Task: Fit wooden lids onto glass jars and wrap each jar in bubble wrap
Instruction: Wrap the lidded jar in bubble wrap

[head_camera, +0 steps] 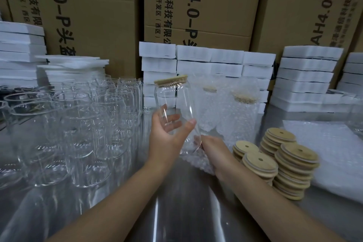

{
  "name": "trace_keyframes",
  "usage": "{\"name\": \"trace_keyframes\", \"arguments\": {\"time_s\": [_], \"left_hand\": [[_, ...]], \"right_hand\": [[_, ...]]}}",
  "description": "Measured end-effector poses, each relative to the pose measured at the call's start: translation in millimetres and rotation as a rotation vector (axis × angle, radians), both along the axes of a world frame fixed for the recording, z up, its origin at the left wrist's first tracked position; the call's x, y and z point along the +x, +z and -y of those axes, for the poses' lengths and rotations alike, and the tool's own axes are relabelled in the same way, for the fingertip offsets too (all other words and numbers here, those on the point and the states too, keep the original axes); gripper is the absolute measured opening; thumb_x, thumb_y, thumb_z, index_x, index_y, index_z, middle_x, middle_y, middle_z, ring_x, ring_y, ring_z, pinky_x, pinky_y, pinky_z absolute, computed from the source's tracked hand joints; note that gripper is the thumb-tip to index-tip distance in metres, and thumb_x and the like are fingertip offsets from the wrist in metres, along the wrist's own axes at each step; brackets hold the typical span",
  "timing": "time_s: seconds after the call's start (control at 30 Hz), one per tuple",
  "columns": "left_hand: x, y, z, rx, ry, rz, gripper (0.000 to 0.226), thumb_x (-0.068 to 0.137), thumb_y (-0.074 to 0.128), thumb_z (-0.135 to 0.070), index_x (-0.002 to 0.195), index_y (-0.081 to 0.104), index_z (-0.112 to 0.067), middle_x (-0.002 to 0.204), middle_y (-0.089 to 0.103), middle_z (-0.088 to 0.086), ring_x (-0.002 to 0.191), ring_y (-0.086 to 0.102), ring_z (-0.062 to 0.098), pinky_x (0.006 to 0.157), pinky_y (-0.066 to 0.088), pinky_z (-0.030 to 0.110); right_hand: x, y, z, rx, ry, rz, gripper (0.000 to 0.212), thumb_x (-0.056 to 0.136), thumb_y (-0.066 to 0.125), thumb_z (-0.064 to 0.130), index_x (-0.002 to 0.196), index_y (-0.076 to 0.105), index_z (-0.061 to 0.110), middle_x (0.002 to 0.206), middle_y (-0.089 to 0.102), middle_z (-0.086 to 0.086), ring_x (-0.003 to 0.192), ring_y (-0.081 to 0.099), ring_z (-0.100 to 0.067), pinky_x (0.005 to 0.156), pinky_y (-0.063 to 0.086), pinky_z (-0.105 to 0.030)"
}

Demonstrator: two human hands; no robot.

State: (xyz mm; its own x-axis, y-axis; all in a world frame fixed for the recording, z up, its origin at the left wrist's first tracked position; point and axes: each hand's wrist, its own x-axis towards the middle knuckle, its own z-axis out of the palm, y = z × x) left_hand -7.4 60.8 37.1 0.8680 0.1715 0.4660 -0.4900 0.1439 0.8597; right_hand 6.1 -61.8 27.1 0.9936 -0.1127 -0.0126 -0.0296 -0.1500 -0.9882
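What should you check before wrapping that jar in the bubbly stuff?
1. Lid sitting on the jar: ok.
2. Lid pressed fully down: cannot tell.
3. Left hand grips the jar round its middle: ok.
4. Right hand at the jar's bottom, its fingers hidden: cannot tell.
5. Bubble wrap lying ready under the jar: ok.
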Motion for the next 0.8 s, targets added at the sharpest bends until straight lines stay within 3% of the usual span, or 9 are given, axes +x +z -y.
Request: {"name": "trace_keyframes", "arguments": {"time_s": [0.1, 0.17, 0.23, 0.33, 0.4, 0.5, 0.63, 0.73, 0.8], "left_hand": [[0.4, -4.3, -2.2, 0.142, 0.065, 0.005, 0.08, 0.067, 0.083, -0.04, 0.132, 0.037, -0.032, 0.113, 0.059, -0.01, 0.111, 0.058, 0.006, 0.093, 0.047, 0.025], [1.9, -7.3, -3.1, 0.2, 0.084, 0.009, 0.075, 0.072, 0.084, -0.034, 0.13, 0.036, -0.035, 0.115, 0.057, -0.014, 0.116, 0.055, 0.005, 0.093, 0.045, 0.02], [2.6, -8.8, -3.2, 0.241, 0.094, 0.01, 0.077, 0.071, 0.085, -0.035, 0.131, 0.037, -0.036, 0.117, 0.056, -0.017, 0.119, 0.052, 0.003, 0.096, 0.047, 0.025], [3.9, -10.9, -3.3, 0.309, 0.105, 0.017, 0.086, 0.071, 0.085, -0.035, 0.142, 0.039, -0.026, 0.133, 0.051, -0.013, 0.125, 0.047, 0.002, 0.102, 0.047, 0.036], [6.0, -13.0, -4.0, 0.343, 0.106, 0.019, 0.088, 0.071, 0.085, -0.033, 0.145, 0.038, -0.023, 0.141, 0.046, -0.012, 0.126, 0.044, -0.001, 0.103, 0.045, 0.032], [8.6, -15.3, -4.6, 0.382, 0.093, 0.028, 0.09, 0.069, 0.086, -0.032, 0.145, 0.038, -0.024, 0.141, 0.043, -0.014, 0.124, 0.041, -0.005, 0.101, 0.039, 0.021], [9.2, -15.7, -3.8, 0.335, 0.059, 0.026, 0.102, 0.059, 0.083, -0.042, 0.147, 0.036, -0.024, 0.14, 0.044, -0.014, 0.124, 0.044, -0.003, 0.103, 0.036, 0.017], [9.1, -15.4, -4.3, 0.309, 0.046, 0.027, 0.103, 0.057, 0.081, -0.045, 0.145, 0.029, -0.036, 0.13, 0.046, -0.025, 0.122, 0.044, -0.011, 0.098, 0.032, 0.006], [8.9, -14.8, -5.0, 0.305, 0.038, 0.035, 0.1, 0.059, 0.083, -0.044, 0.139, 0.024, -0.046, 0.123, 0.043, -0.032, 0.118, 0.038, -0.022, 0.098, 0.03, 0.003]], "right_hand": [[-1.1, 1.2, -2.9, 0.003, -0.007, -0.029, 0.028, 0.087, 0.052, 0.023, 0.097, 0.068, 0.002, 0.101, 0.069, -0.024, 0.094, 0.068, -0.038, 0.087, 0.052, -0.05], [-2.0, 2.4, -3.2, 0.003, -0.029, -0.038, 0.026, 0.085, 0.053, 0.024, 0.091, 0.068, 0.004, 0.104, 0.066, -0.026, 0.092, 0.067, -0.039, 0.083, 0.053, -0.049], [-1.9, 2.8, -2.2, -0.009, -0.048, -0.012, 0.024, 0.084, 0.053, 0.023, 0.084, 0.067, 0.004, 0.104, 0.066, -0.026, 0.091, 0.067, -0.039, 0.083, 0.053, -0.048], [0.0, 1.6, 0.2, 0.01, -0.053, 0.01, 0.027, 0.087, 0.052, 0.025, 0.084, 0.068, 0.005, 0.091, 0.071, -0.017, 0.086, 0.068, -0.034, 0.079, 0.055, -0.042], [-0.2, 1.5, -0.2, 0.009, -0.039, 0.018, 0.029, 0.09, 0.048, 0.028, 0.082, 0.07, 0.011, 0.081, 0.07, -0.009, 0.077, 0.065, -0.026, 0.067, 0.05, -0.034], [-1.1, -0.5, -1.0, -0.094, -0.031, 0.092, 0.032, 0.094, 0.041, 0.028, 0.086, 0.069, 0.014, 0.078, 0.072, -0.004, 0.075, 0.066, -0.021, 0.074, 0.052, -0.037], [-3.8, 0.2, -1.4, -0.132, -0.051, 0.213, 0.029, 0.097, 0.041, 0.026, 0.081, 0.065, 0.029, 0.064, 0.068, 0.01, 0.075, 0.067, -0.016, 0.076, 0.052, -0.037], [-7.4, 3.5, -3.7, -0.113, -0.035, 0.255, 0.043, 0.098, 0.031, 0.052, 0.084, 0.066, 0.032, 0.084, 0.069, 0.008, 0.085, 0.067, -0.012, 0.075, 0.053, -0.033], [-10.9, 1.9, -5.2, -0.091, 0.004, 0.311, 0.052, 0.083, 0.034, 0.072, 0.091, 0.066, 0.032, 0.091, 0.069, 0.006, 0.087, 0.066, -0.009, 0.081, 0.053, -0.034]]}}
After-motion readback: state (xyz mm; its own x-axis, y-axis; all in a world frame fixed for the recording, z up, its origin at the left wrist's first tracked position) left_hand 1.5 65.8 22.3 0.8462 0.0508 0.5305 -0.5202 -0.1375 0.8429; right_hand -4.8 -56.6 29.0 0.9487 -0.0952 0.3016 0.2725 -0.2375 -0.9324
